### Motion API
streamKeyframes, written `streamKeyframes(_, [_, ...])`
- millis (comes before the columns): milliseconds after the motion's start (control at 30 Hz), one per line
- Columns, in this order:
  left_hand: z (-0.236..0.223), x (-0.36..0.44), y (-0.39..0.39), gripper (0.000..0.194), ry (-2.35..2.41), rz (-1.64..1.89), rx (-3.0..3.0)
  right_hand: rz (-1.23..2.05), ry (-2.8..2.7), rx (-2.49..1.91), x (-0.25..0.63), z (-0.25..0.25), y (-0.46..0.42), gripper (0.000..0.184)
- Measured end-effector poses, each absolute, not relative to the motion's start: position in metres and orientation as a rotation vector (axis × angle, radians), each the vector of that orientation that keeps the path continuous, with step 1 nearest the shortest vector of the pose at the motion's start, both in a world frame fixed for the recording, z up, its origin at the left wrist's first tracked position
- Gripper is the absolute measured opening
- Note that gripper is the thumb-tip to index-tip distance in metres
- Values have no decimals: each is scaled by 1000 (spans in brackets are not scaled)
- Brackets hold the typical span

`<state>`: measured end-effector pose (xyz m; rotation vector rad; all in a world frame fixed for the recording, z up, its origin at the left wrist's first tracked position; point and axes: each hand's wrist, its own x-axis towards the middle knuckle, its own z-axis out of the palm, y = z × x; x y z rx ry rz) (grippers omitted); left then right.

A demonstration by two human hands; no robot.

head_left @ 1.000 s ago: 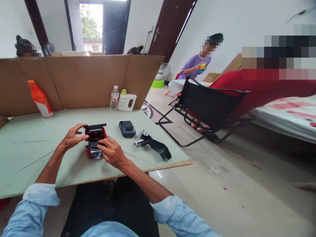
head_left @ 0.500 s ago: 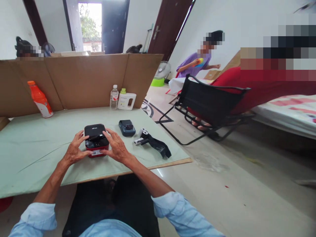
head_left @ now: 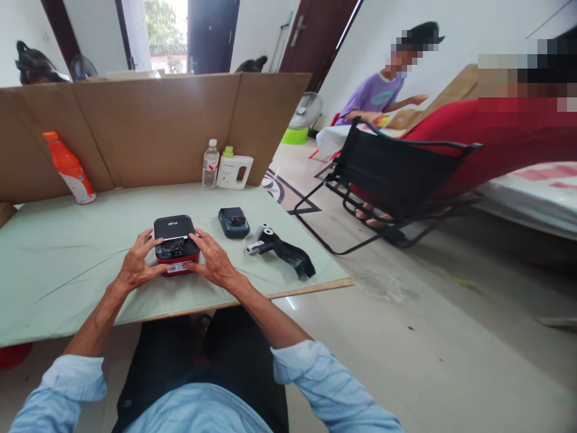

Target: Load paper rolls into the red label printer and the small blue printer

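Your strongest light is daylight through the doorway point(head_left: 165, 36) at the back, where the view outside washes out to nearly white. Elsewhere you have soft, moderate light. A thin streak of glare marks the glossy floor point(head_left: 383, 337) by your table point(head_left: 81, 270), and deep shadow lies under the covered table point(head_left: 532, 201) at right. Lettering on your printer point(head_left: 172, 226) is too soft to read surely. Toward your picture's edges, walls point(head_left: 270, 24) and doors point(head_left: 311, 45) lean; coarse pixel blocks hide the heads point(head_left: 415, 45) at right.
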<state>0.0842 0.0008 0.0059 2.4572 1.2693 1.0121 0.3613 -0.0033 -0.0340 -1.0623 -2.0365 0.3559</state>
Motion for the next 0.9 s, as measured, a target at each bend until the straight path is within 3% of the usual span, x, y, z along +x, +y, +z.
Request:
streamKeyframes(167, [0, 93, -12, 81, 1363, 927, 2293, 613, -1916, -1081, 354, -48, -8, 114])
streamKeyframes(467, [-9, 109, -26, 92, 1428, 1007, 2161, 720, -1856, -1074, 343, -46, -16, 104])
streamKeyframes(733, [30, 30, -17, 91, 1558, 1166, 2069, 797, -1976, -1007, 256, -2, 21, 115])
streamKeyframes(900, [24, -17, -3, 86, 1710, 1172, 2028, 871, -2032, -1012, 207, -1, 40, 120])
